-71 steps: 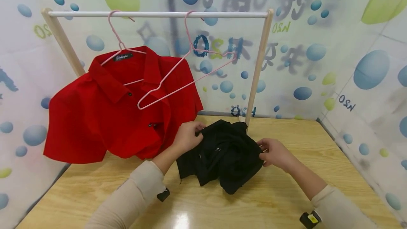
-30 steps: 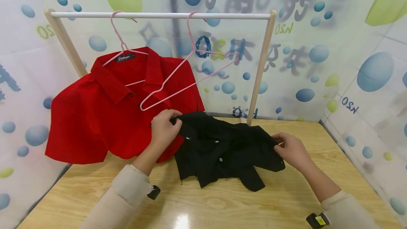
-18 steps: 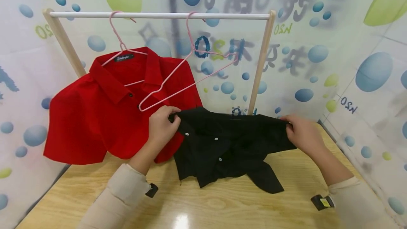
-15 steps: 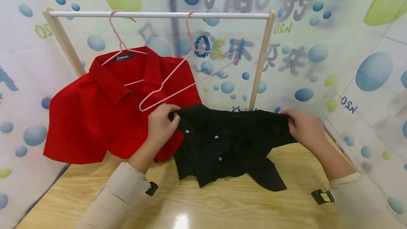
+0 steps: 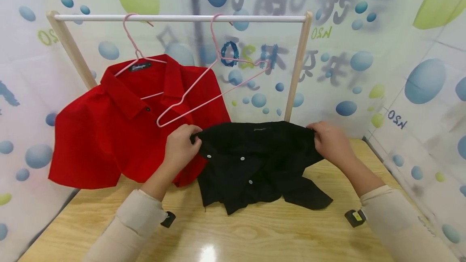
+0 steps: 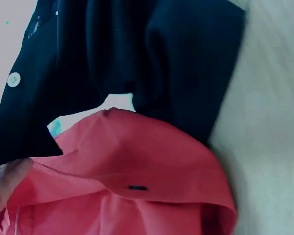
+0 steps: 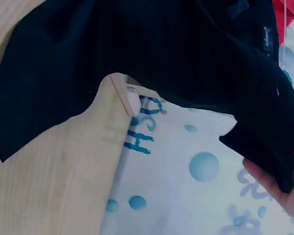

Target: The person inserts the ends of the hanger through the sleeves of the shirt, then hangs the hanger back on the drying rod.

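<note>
One black shirt (image 5: 262, 161) spans the space between the hands just right of the frame's centre, its lower edge seemingly down at the table (image 5: 233, 237). The left hand (image 5: 181, 144) pinches its upper left corner; the right hand (image 5: 331, 140) grips its upper right end, most fingertips hidden from the head view. The step in hand looks like spreading the shirt by its top edge. The next move, I judge, calls for firm, level pinches on both sides, with the cloth clear of the bare hanger (image 5: 219, 55), whose low corner is just above the left hand in the frame. That hanger hooks over the rail (image 5: 174, 18) across the top; the red shirt (image 5: 98, 132) hangs at the left.
</note>
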`<control>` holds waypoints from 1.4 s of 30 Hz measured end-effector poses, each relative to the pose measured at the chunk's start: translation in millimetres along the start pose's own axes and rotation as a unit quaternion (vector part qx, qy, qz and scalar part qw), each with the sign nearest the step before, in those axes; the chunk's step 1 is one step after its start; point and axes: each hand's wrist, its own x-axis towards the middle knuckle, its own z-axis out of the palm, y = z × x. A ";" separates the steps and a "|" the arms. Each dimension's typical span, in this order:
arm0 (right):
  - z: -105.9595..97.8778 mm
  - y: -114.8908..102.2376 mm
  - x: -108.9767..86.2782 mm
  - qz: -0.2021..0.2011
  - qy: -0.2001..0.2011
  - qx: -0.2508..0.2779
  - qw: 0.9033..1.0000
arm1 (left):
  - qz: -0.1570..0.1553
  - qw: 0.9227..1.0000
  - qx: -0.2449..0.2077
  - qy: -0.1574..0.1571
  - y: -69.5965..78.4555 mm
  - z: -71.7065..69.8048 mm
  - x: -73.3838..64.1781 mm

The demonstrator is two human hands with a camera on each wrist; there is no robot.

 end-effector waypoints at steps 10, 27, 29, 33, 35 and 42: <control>-1.3 -5.2 1.1 0.069 -0.155 0.110 0.979 | -0.017 0.994 -0.001 -0.109 -5.9 7.4 -12.0; -25.2 4.9 15.0 0.127 -0.344 0.260 0.893 | -0.013 0.978 -0.043 -0.205 0.0 10.0 -15.1; -26.0 5.4 16.1 0.139 -0.351 0.272 0.885 | -0.010 0.977 -0.043 -0.207 0.7 10.0 -14.8; -26.8 5.9 17.5 0.151 -0.354 0.286 0.877 | -0.005 0.977 -0.044 -0.208 2.6 9.2 -13.8; -27.2 5.8 18.0 0.153 -0.354 0.291 0.876 | -0.002 0.977 -0.043 -0.209 3.9 8.1 -13.4; -31.2 3.5 18.7 0.146 -0.362 0.290 0.874 | 0.011 0.980 -0.041 -0.196 12.2 -0.3 -12.2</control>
